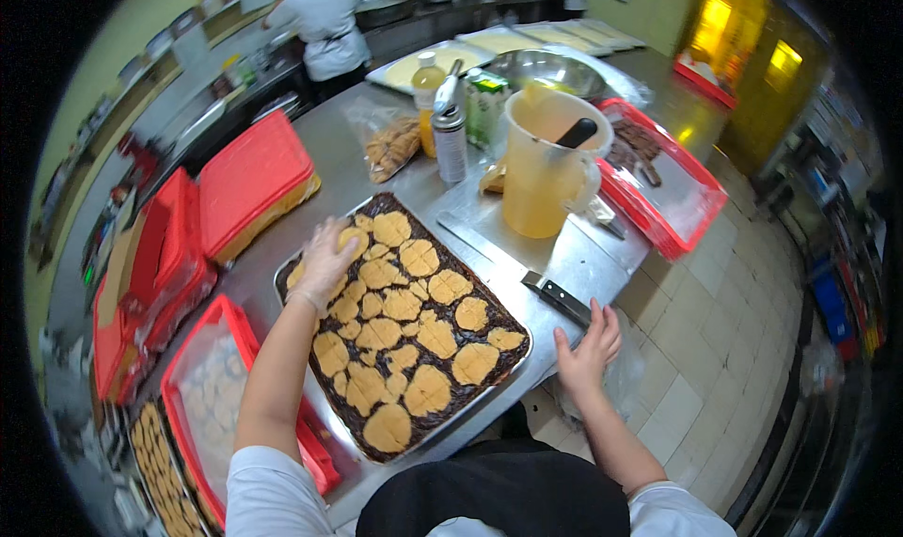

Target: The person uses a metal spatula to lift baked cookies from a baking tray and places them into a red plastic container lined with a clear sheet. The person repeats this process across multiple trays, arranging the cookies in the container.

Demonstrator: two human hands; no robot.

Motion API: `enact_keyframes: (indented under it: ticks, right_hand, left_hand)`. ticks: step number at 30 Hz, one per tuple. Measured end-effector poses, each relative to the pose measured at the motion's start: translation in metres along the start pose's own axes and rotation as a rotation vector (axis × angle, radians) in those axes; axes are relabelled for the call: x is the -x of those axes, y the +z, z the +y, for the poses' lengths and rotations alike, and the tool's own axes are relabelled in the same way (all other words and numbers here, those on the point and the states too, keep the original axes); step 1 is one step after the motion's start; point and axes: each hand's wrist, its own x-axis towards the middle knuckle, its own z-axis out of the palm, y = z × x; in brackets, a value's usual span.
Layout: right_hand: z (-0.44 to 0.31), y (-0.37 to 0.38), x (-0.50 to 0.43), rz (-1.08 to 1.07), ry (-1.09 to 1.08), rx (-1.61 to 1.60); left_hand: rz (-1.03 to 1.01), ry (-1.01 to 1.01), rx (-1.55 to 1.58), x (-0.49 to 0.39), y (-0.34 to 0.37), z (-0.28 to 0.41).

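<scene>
A rectangular metal baking tray [509, 372] holds a dark chocolate slab [444, 234] topped with cracked golden cookie pieces [381, 334]. My left hand [326, 258], in a clear plastic glove, rests over the slab's far-left part, its fingertips at a round cookie [353, 241]. Whether the fingers grip that cookie is hard to tell. My right hand [591, 353] is bare, fingers apart, beside the table's right edge. Just beyond its fingertips lies a black riveted knife handle [561, 301]; the fingers may touch its end.
A plastic pitcher [536, 184] with a black-handled utensil stands beyond the tray. Near it are a blowtorch canister [449, 142], a juice bottle [427, 92], a carton [487, 107] and bagged cookies [391, 149]. Red-rimmed containers [257, 174] line the left; a red tub [695, 198] overhangs the right.
</scene>
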Motion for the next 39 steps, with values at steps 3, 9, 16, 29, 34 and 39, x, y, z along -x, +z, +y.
enact_keyframes:
  ticks: [3, 9, 16, 29, 34, 39]
  right_hand:
    - [0.042, -0.001, -0.046, -0.273, -0.127, 0.132]
    - [0.061, -0.027, -0.102, -0.688, 0.066, -0.231]
    - [0.042, -0.076, -0.164, 0.055, -0.326, -1.322]
    - [-0.096, -0.11, -0.175, -0.148, -0.375, -1.529]
    - [-0.117, -0.1, -0.163, -0.156, -0.352, -1.395]
    - [-0.128, -0.105, -0.162, -0.408, -0.789, -1.098]
  left_hand:
    - [-0.05, 0.057, 0.022, 0.017, 0.007, 0.044]
    - [-0.091, 0.079, 0.194, 0.058, 0.014, 0.117]
    - [-0.064, -0.022, 0.258, 0.167, 0.029, 0.168]
    - [-0.183, 0.002, -0.023, 0.201, 0.075, 0.206]
    - [-0.192, 0.03, -0.039, 0.201, 0.071, 0.206]
    - [-0.212, 0.03, -0.028, 0.201, 0.071, 0.203]
